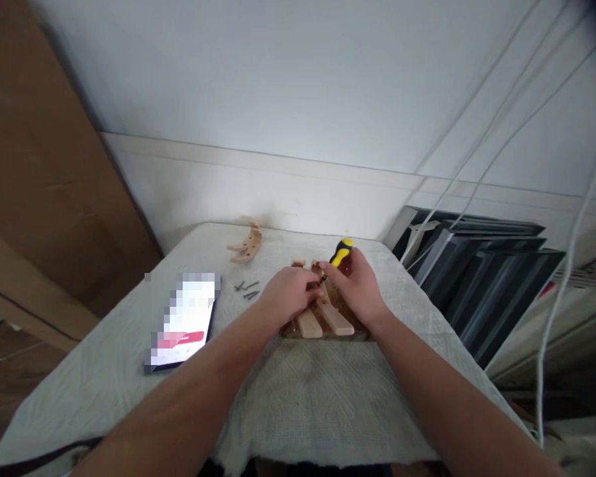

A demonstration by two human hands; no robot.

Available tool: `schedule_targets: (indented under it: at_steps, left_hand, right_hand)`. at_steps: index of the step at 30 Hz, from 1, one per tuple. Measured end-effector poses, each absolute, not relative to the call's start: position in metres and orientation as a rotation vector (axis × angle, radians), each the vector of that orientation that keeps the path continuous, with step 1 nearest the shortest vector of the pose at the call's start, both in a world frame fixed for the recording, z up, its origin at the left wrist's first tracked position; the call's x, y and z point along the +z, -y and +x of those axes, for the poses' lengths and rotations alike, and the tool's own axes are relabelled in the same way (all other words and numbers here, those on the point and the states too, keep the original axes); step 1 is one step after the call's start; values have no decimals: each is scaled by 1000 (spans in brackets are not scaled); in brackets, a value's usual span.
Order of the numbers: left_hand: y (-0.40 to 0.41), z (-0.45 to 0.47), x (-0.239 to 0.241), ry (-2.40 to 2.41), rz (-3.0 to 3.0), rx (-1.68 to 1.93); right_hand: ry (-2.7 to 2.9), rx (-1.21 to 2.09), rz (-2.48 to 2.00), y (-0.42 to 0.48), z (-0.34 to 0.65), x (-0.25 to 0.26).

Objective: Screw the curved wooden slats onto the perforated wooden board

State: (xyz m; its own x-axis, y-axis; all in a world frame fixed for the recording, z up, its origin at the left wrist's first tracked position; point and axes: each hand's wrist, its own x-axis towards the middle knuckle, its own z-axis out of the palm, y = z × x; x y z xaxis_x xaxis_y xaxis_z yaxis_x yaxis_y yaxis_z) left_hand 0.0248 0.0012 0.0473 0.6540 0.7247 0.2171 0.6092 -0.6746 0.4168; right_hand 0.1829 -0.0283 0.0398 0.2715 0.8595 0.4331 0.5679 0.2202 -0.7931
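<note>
My right hand (358,289) is wrapped round a screwdriver (342,250) with a yellow and black handle. The tool slants down to the left, its shaft near the fingers of my left hand (289,293). Those fingers are bent together over light wooden pieces; what they pinch, if anything, is hidden. Under both hands lies a dark brown board (361,331). On it rest a left wooden piece (309,324) and a right wooden piece (340,320), side by side, their far parts partly covered by my fingers. Several loose screws (251,292) lie left of my left hand.
Curved wooden pieces with holes (251,246) stand near the table's back edge. A lit phone (186,324) lies at the left on the pale tablecloth (298,404). Dark flat panels (501,291) lean at the right, with white cables (559,311) hanging there. Behind is a wall (278,86).
</note>
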Motion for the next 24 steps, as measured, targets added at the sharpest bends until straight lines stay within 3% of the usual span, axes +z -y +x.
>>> schedule_targets:
  at_steps: [7,13,19,24]
  left_hand:
    - [-1,24,45,-1058,2537,572]
    - [-2,25,44,-1058,2541,595]
    - [-4,23,40,-1036,2551,611]
    - [-2,24,44,-1056,2539,577]
  right_hand:
    - [1351,569,-1186,29,186,35]
    - [1407,347,-1462,29,186,39]
    - [1366,566,-1141,28,188,33]
    - [1361,450,-1267,23,188,30]
